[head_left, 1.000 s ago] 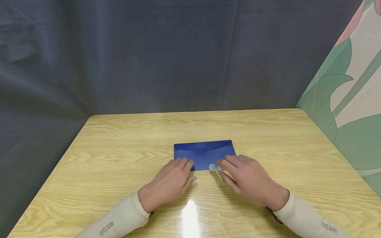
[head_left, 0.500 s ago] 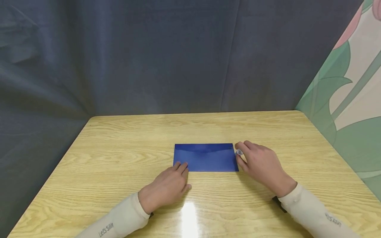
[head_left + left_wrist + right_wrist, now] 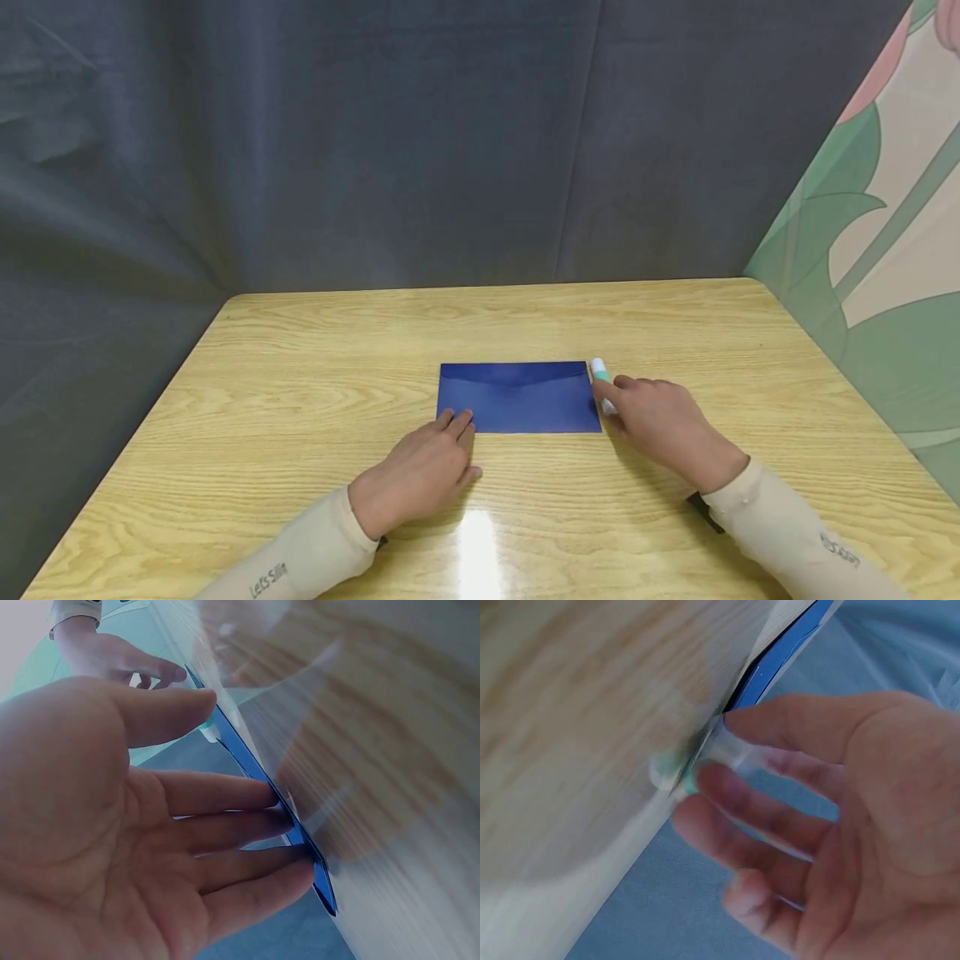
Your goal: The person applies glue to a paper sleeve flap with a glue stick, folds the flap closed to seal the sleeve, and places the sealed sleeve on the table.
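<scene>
A blue envelope (image 3: pixel 525 407) lies on the table with its flap along the far side, folded down. My left hand (image 3: pixel 422 468) rests straight fingertips on its near left corner. In the left wrist view, those fingers (image 3: pixel 232 825) extend over the envelope's edge (image 3: pixel 241 754). Just off the envelope's right edge is a white and teal glue stick (image 3: pixel 602 377), lying along that side. My right hand (image 3: pixel 671 427) holds it near the lower end between thumb and fingers. The right wrist view shows the glue stick (image 3: pixel 731 746) low against the tabletop, partly covered by the fingers.
The light wood table (image 3: pixel 315 358) has a bright reflection near its front. A dark cloth (image 3: pixel 420 150) hangs behind and to the left. A wall with a painted leaf pattern (image 3: pixel 892 333) stands on the right.
My right hand has moved from the envelope's near edge to its right side, and the glue stick has turned to lie lengthwise there. The envelope now lies straighter; my left hand slid back slightly.
</scene>
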A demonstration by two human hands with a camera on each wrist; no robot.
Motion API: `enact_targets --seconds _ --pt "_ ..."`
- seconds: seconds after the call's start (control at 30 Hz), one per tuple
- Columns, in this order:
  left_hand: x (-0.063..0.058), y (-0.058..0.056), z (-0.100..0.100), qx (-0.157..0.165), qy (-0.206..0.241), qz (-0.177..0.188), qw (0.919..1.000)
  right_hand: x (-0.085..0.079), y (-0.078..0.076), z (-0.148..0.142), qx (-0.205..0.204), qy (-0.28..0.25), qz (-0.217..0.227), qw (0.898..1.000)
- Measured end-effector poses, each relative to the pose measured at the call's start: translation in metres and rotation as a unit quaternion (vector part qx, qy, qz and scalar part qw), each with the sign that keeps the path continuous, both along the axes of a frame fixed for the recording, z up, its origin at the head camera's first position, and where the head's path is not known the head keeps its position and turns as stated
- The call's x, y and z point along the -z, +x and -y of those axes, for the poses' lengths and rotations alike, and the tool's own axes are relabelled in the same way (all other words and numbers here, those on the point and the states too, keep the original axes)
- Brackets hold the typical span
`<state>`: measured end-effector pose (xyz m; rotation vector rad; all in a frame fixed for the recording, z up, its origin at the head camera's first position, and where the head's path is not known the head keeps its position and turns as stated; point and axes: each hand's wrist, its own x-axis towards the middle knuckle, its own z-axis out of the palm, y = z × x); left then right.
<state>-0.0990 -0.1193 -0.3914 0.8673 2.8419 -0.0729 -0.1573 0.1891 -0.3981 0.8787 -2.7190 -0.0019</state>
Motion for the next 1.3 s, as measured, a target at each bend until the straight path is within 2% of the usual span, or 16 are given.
enact_targets --seconds 0.13,0.27,0.53,0.7,0.83,0.93,1.07,1.2,1.3 --pt "-0.001 0.000 0.000 0.007 -0.009 0.000 0.9999 0.001 0.000 0.000 -0.001 0.011 0.013 1.000" --pt "-0.001 0.001 0.000 0.011 -0.019 -0.006 0.9997 0.001 0.001 -0.001 -0.001 0.018 0.008 1.000" --pt "-0.002 0.001 0.000 0.008 -0.012 -0.016 0.9998 -0.001 0.009 -0.009 0.028 0.040 -0.012 0.999" --pt "-0.001 -0.002 0.008 0.013 -0.008 -0.049 0.9987 0.002 0.008 -0.018 0.026 0.061 -0.063 0.996" --pt "0.000 -0.005 0.018 -0.009 -0.001 -0.068 0.9976 0.003 0.005 -0.027 0.021 0.057 -0.097 0.993" --pt "-0.001 -0.008 0.025 -0.031 0.004 -0.075 0.9967 0.003 0.006 -0.034 0.024 0.055 -0.081 0.995" --pt "-0.004 -0.011 0.038 -0.060 0.007 -0.097 0.9934 0.005 0.007 -0.043 0.030 0.059 -0.034 0.997" --pt "-0.003 -0.010 0.055 -0.088 -0.005 -0.121 0.9888 0.005 0.007 -0.044 0.033 0.047 0.013 0.998" --pt "-0.001 -0.009 0.066 -0.106 -0.021 -0.132 0.9853 0.004 0.009 -0.045 0.031 0.037 0.028 0.998"
